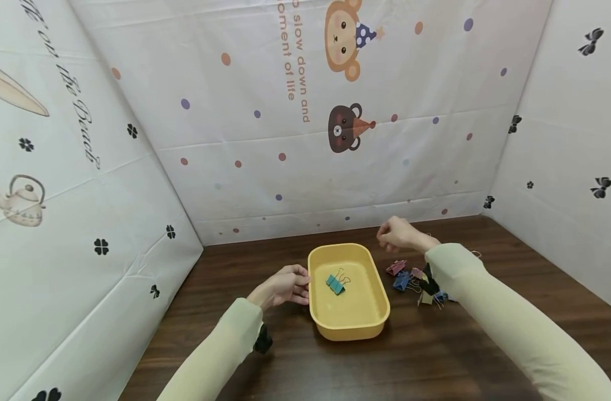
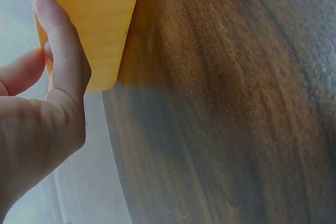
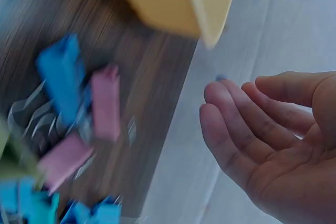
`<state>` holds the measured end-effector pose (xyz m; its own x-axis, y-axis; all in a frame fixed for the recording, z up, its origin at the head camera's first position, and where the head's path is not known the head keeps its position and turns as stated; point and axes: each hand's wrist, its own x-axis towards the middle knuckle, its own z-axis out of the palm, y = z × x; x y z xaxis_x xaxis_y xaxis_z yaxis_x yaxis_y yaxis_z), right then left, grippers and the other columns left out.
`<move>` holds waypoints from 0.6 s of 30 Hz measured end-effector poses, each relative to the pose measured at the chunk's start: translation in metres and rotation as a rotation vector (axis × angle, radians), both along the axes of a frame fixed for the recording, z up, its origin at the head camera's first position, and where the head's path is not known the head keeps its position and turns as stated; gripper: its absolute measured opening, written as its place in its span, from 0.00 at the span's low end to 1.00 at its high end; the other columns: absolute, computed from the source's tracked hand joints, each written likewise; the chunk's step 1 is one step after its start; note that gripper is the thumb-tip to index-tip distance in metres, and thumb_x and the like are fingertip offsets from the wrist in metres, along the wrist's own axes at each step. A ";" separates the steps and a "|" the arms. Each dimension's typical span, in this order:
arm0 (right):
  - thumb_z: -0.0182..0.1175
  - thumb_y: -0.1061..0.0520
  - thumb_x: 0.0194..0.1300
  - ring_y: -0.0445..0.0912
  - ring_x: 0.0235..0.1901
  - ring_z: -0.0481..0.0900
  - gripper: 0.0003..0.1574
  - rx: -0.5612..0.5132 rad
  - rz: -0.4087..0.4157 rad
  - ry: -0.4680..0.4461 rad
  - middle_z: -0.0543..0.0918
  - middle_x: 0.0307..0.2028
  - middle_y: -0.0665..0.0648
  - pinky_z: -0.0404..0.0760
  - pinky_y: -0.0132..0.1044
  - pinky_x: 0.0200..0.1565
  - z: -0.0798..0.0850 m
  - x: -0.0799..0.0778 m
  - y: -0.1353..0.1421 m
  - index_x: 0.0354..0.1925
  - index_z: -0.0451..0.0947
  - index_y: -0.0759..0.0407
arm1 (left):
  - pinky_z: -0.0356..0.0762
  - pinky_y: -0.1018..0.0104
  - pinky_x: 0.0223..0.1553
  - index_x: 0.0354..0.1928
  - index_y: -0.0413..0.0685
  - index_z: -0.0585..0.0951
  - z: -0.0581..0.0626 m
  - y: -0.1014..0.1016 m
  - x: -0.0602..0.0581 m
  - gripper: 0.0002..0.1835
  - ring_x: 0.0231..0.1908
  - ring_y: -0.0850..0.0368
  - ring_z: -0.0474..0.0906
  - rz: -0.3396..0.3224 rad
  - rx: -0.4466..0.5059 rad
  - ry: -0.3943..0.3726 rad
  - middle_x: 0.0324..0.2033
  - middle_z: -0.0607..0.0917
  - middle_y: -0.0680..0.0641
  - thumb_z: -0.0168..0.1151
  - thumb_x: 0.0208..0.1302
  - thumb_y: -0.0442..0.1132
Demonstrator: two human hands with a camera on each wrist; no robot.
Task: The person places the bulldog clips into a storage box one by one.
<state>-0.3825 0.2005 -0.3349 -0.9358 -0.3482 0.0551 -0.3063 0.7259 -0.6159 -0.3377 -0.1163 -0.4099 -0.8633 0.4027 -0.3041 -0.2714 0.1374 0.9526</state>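
Observation:
A yellow plastic tray (image 1: pixel 350 332) stands on the table with a teal binder clip (image 1: pixel 337 284) lying inside. My left hand (image 1: pixel 285 287) is at the tray's left side, its fingers and thumb holding the rim. The wrist view puts one finger (image 2: pixel 60 45) against the outer wall. Raised beyond the tray's right side, my right hand (image 1: pixel 399 234) has loosely bent fingers and nothing between them. Below it lies a loose group of binder clips, among them a red-pink clip (image 1: pixel 396 267), a blue clip (image 1: pixel 401 280) and a yellow-green clip (image 1: pixel 426 298); my right sleeve partly covers the group.
The dark wooden table (image 1: pixel 225 345) is bounded by a printed cloth backdrop (image 1: pixel 245 189) behind and on both sides. A pale loop (image 1: pixel 477 254) shows past the right forearm.

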 end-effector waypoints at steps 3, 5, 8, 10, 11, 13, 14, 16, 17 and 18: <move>0.55 0.60 0.59 0.46 0.20 0.77 0.10 0.068 -0.025 0.054 0.82 0.26 0.61 0.78 0.38 0.24 -0.008 -0.003 0.020 0.35 0.78 0.67 | 0.81 0.56 0.31 0.52 0.33 0.61 0.000 -0.001 0.001 0.17 0.22 0.53 0.77 -0.002 -0.005 0.003 0.31 0.75 0.40 0.48 0.65 0.33; 0.58 0.57 0.58 0.44 0.21 0.76 0.11 0.131 -0.025 0.069 0.82 0.26 0.59 0.76 0.37 0.25 -0.016 -0.003 0.029 0.33 0.79 0.65 | 0.81 0.55 0.31 0.52 0.34 0.61 -0.002 -0.002 0.001 0.16 0.22 0.54 0.77 -0.001 -0.006 0.001 0.30 0.76 0.40 0.48 0.65 0.33; 0.62 0.51 0.55 0.47 0.27 0.77 0.18 0.223 -0.012 0.049 0.82 0.31 0.60 0.77 0.39 0.28 -0.029 -0.002 0.033 0.35 0.79 0.66 | 0.81 0.55 0.31 0.51 0.34 0.61 -0.004 -0.003 0.001 0.16 0.22 0.54 0.77 -0.002 -0.010 0.002 0.30 0.76 0.41 0.48 0.65 0.33; 0.63 0.48 0.53 0.50 0.31 0.78 0.25 0.269 -0.007 0.021 0.81 0.34 0.63 0.78 0.42 0.30 -0.037 -0.001 0.032 0.39 0.76 0.68 | 0.81 0.55 0.31 0.51 0.34 0.62 -0.005 -0.003 0.001 0.15 0.23 0.53 0.77 0.000 -0.010 0.002 0.30 0.76 0.41 0.48 0.65 0.33; 0.64 0.47 0.52 0.51 0.33 0.78 0.27 0.294 -0.007 0.015 0.80 0.35 0.64 0.78 0.43 0.31 -0.040 -0.001 0.030 0.40 0.75 0.69 | 0.81 0.55 0.31 0.51 0.34 0.62 -0.006 -0.003 0.001 0.15 0.23 0.53 0.77 -0.001 -0.010 0.004 0.30 0.76 0.41 0.48 0.65 0.33; 0.65 0.47 0.50 0.52 0.31 0.78 0.28 0.339 -0.004 0.006 0.79 0.34 0.64 0.77 0.42 0.30 -0.046 -0.002 0.025 0.39 0.74 0.69 | 0.81 0.55 0.31 0.51 0.34 0.62 -0.006 -0.002 0.000 0.15 0.23 0.53 0.77 -0.002 -0.009 0.011 0.30 0.76 0.41 0.48 0.65 0.33; 0.66 0.47 0.50 0.51 0.30 0.77 0.26 0.362 -0.003 0.004 0.79 0.32 0.63 0.76 0.40 0.29 -0.048 -0.002 0.023 0.37 0.74 0.67 | 0.81 0.55 0.31 0.50 0.34 0.62 -0.006 -0.002 0.000 0.15 0.23 0.53 0.77 -0.002 -0.007 0.014 0.30 0.76 0.41 0.48 0.65 0.33; 0.66 0.49 0.49 0.49 0.26 0.76 0.23 0.400 -0.003 0.003 0.77 0.28 0.60 0.74 0.38 0.26 -0.050 -0.003 0.019 0.35 0.74 0.65 | 0.81 0.55 0.31 0.50 0.34 0.62 -0.006 -0.001 -0.001 0.15 0.22 0.53 0.77 -0.003 -0.004 0.018 0.30 0.76 0.41 0.48 0.65 0.33; 0.66 0.50 0.49 0.48 0.25 0.74 0.21 0.416 -0.001 0.000 0.77 0.27 0.58 0.72 0.37 0.25 -0.050 -0.003 0.018 0.34 0.74 0.64 | 0.81 0.55 0.31 0.50 0.34 0.62 -0.005 -0.001 -0.001 0.15 0.22 0.53 0.77 -0.003 -0.003 0.021 0.29 0.76 0.41 0.48 0.65 0.33; 0.66 0.51 0.49 0.47 0.24 0.73 0.20 0.428 -0.001 -0.006 0.75 0.25 0.57 0.70 0.36 0.24 -0.050 -0.003 0.016 0.34 0.74 0.64 | 0.81 0.55 0.31 0.50 0.34 0.62 -0.004 -0.001 -0.001 0.14 0.22 0.53 0.77 -0.003 -0.002 0.024 0.29 0.76 0.42 0.48 0.65 0.33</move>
<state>-0.3857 0.2166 -0.3848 -0.9361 -0.3375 -0.0993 -0.3029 0.9167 -0.2607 -0.3389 -0.1169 -0.4144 -0.8691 0.4048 -0.2841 -0.2482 0.1399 0.9586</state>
